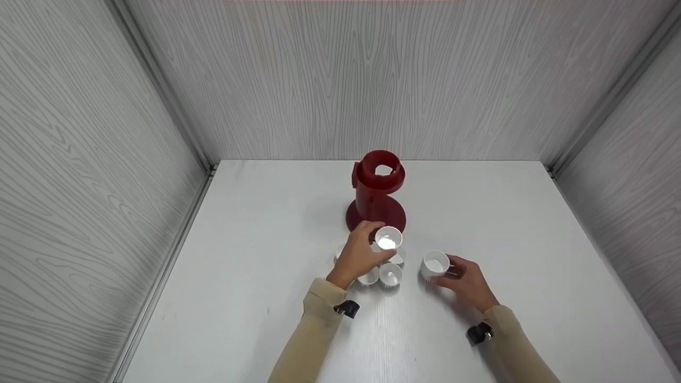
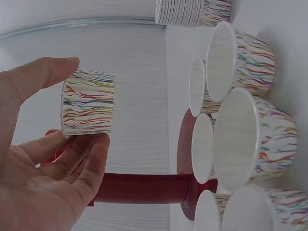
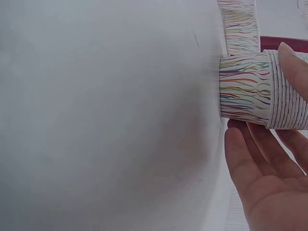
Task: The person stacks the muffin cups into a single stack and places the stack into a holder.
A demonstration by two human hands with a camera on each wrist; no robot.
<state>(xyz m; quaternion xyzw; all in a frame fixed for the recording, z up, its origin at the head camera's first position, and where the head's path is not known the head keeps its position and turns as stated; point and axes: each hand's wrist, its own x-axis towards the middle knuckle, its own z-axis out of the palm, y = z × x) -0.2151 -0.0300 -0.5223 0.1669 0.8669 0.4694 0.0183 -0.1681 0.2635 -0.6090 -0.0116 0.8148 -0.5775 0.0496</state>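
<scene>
A single small paper cup [image 1: 389,238] with multicoloured wavy streaks is gripped by my left hand [image 1: 359,259], raised above other cups. The left wrist view shows thumb and fingers on opposite sides of this cup [image 2: 90,102]. To the right, my right hand [image 1: 467,284] holds a nested stack of the same cups [image 3: 246,89] between thumb and fingers, low over the table. Beneath the left hand, several separate cups [image 1: 391,275] stand upright in a close group, mouths up; the hand partly hides them in the head view.
Just behind the cups stands a dark red holder [image 1: 370,198] with a round base and a ring-shaped top. The white table [image 1: 255,229] is bounded by grey wood-grain panels [image 1: 340,80] at the back and both sides.
</scene>
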